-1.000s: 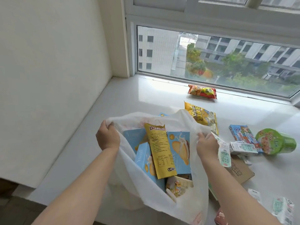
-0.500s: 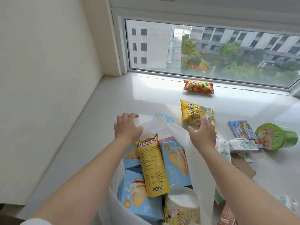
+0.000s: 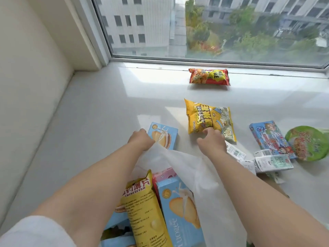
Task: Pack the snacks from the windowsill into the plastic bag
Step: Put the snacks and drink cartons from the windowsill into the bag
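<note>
Both hands had left the bag's rim and gone forward. Left hand (image 3: pixel 141 139) lay against the blue box (image 3: pixel 163 138) on the sill (image 3: pixel 99 111), grip hidden. Right hand (image 3: pixel 211 142), fingers apart, touched the yellow pouch (image 3: pixel 208 118). White bag (image 3: pixel 204 184) sagged open between the arms, 2 packs visible inside.
</note>
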`<control>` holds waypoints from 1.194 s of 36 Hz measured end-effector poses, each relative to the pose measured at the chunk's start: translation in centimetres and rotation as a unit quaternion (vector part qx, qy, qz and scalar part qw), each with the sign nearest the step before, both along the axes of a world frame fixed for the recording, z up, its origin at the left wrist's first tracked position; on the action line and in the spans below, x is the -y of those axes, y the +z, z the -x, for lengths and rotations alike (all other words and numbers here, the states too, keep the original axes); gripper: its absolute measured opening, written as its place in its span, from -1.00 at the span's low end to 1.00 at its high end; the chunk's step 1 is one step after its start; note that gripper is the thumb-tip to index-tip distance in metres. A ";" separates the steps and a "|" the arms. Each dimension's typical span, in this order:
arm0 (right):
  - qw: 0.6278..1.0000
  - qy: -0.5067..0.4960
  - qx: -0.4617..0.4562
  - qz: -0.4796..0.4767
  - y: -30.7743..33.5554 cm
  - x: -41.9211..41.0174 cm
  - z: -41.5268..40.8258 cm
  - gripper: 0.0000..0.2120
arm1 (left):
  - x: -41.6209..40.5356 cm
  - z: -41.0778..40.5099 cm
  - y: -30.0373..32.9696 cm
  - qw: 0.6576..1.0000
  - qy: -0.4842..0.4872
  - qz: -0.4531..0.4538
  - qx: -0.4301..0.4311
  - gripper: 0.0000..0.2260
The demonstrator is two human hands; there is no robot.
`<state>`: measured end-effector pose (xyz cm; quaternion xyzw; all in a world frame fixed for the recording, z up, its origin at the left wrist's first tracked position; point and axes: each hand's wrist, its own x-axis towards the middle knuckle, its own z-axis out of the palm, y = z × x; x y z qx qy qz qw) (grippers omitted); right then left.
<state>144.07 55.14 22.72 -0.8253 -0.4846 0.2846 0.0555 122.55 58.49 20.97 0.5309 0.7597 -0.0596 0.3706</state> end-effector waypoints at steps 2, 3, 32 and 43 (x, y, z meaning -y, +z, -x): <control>1.000 -0.005 -0.022 0.019 -0.9 -0.6 -0.1 -0.60 | -0.5 -0.5 -1.5 0.999 0.012 0.035 -0.012 -0.40; 0.998 -0.003 -0.042 0.039 -1.5 -0.7 -0.1 -0.61 | -0.6 -0.8 -2.2 0.998 0.022 0.052 -0.017 -0.38; 0.916 -0.154 -0.358 0.093 -5.3 -3.6 3.7 -0.39 | -2.5 -3.7 -5.0 0.910 0.256 0.018 0.325 -0.28; 0.982 0.053 0.136 -0.121 -5.8 -5.5 -0.6 -0.47 | -3.2 -3.5 -2.8 0.963 0.210 -0.132 0.109 -0.54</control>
